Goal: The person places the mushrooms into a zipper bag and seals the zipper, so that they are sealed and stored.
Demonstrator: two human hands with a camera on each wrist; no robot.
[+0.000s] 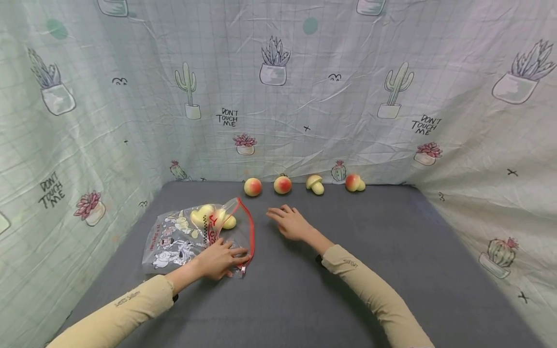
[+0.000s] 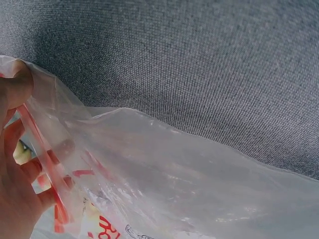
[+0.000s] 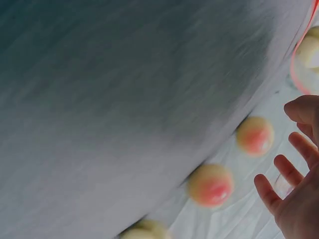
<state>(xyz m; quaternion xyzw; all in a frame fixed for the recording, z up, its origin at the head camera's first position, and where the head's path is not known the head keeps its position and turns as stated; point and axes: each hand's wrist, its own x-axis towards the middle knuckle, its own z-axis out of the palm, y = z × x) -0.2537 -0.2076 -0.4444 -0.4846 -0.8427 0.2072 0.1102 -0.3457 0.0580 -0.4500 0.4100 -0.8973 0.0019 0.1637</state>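
A clear zip bag [image 1: 183, 246] with a red zip edge and printed cartoon figures lies on the left of the table. Pale yellow, rounded pieces [image 1: 202, 216] show inside it. My left hand [image 1: 219, 259] grips the bag near its mouth; in the left wrist view the thumb [image 2: 19, 84] bends over the plastic by the red strip. My right hand [image 1: 292, 224] hovers right of the bag's mouth, fingers spread, holding nothing. Beyond it stand two red-and-yellow peach-like balls [image 1: 253, 187], one of them the nearer ball [image 3: 211, 185] in the right wrist view.
Along the back edge, right of the balls, lie a yellow mushroom [image 1: 315, 184] and a red-topped mushroom-shaped piece [image 1: 354, 182]. The dark grey table [image 1: 278, 299] meets a hanging cloth [image 1: 304, 106] printed with potted plants at the back and sides.
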